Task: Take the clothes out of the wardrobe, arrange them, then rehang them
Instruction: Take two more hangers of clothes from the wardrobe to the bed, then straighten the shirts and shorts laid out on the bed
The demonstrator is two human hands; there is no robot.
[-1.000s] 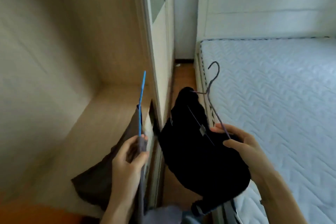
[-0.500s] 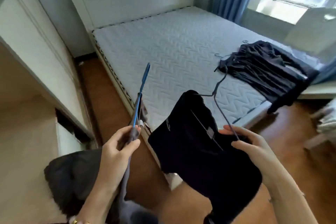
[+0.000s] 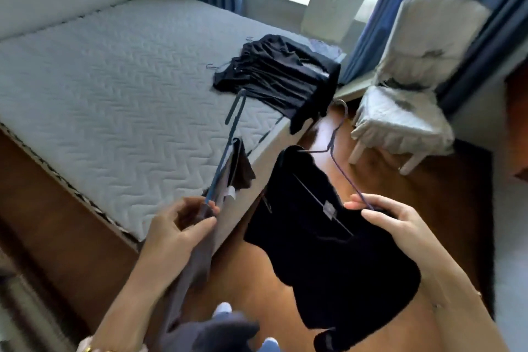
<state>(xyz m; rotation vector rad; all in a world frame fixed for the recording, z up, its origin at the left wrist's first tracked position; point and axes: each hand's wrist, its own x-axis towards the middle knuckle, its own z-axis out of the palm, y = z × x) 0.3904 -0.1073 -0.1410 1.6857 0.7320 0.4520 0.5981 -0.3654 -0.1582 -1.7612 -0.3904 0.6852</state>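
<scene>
Left hand [image 3: 177, 231] holds one grey garment [image 3: 241, 168]; right hand [image 3: 400, 226], one black garment [image 3: 328, 251].

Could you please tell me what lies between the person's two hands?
In the head view, a black top on a thin hanger hangs between the left hand, gripping a blue hanger, and the right hand, pinching the thin one.

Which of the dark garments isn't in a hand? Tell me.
The black pile lying on the mattress; the left hand grips the brown garment, the right hand the black top.
</scene>
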